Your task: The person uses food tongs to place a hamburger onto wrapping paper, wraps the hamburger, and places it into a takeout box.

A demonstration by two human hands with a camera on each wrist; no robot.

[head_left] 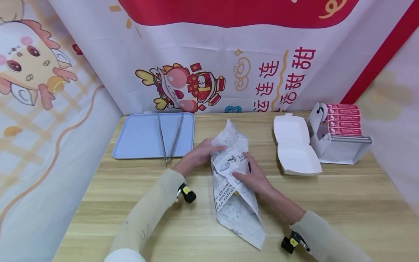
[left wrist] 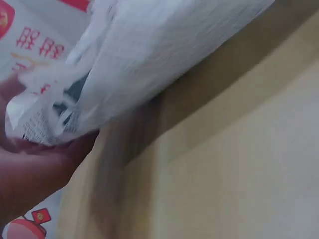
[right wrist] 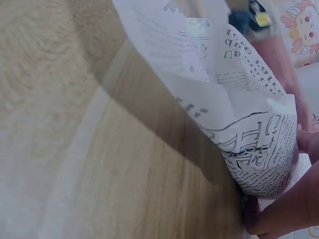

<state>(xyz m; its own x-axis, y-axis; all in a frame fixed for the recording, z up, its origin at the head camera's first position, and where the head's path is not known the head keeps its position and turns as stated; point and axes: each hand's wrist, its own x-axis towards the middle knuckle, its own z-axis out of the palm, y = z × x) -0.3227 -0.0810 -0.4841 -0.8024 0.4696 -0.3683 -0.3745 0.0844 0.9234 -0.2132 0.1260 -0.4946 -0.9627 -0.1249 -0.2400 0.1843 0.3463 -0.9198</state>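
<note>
1. head view, the clock centred on the paper: my left hand (head_left: 204, 150) pinches the printed paper wrap (head_left: 230, 163) at its eleven o'clock edge, thumb on the front, the other fingers mostly hidden behind. my right hand (head_left: 256, 178) grips its two o'clock edge, thumb over the front flap. the wrap's loose end spreads towards five o'clock above the wooden table (head_left: 114, 211), and a small yellow bit (head_left: 237, 193) shows under the flap, too covered to name. at ten o'clock lies a blue tray (head_left: 137, 134), metal tongs (head_left: 168, 154) across it. at two o'clock an opened white box (head_left: 296, 145) sits just beside a label dispenser (head_left: 340, 147).

2. left wrist view: at eight o'clock my left hand is curled round the wrap's narrow end; the wrap fills eleven to twelve o'clock and blocks what lies behind.

3. right wrist view: at four o'clock my right thumb and a finger hold the wrap's folded end; the remaining fingers i cannot tell. my left arm shows at two o'clock, beyond the wrap.
</note>
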